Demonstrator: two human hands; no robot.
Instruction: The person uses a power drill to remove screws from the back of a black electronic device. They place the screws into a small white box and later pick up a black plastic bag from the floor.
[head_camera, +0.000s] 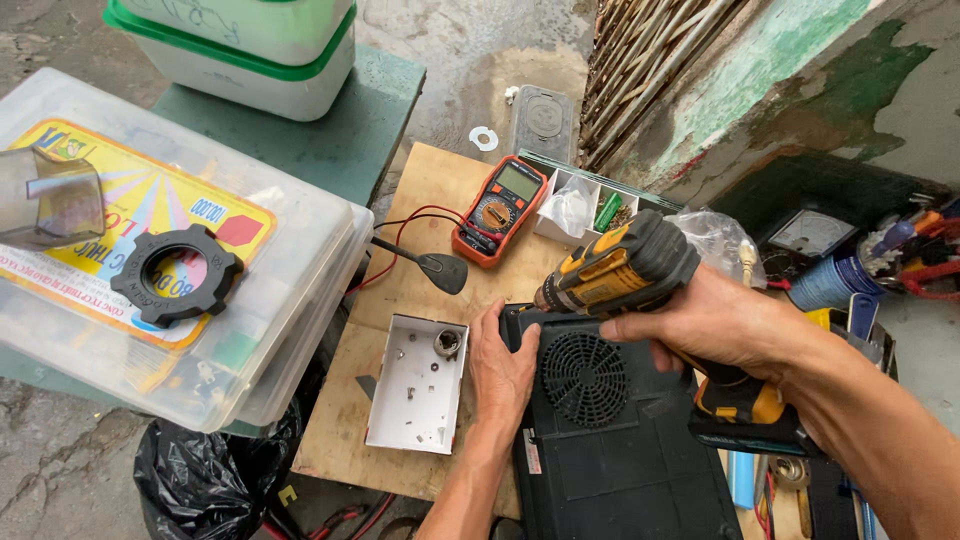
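Observation:
My right hand (715, 325) grips a yellow and black cordless drill (625, 265), its nose pointing down-left at the upper left corner of a black appliance (610, 460) that lies underside up, a round fan grille (583, 378) showing. My left hand (500, 365) rests on the appliance's left edge beside the drill tip and steadies it. The appliance lies on a wooden board (425, 200).
A white tray (418, 385) with small screws and a metal part sits left of my left hand. An orange multimeter (500, 208) with leads lies further back, next to a compartment box (590, 210). Clear plastic bins (240, 300) with a black ring (175, 273) stand at left. Tools clutter the right.

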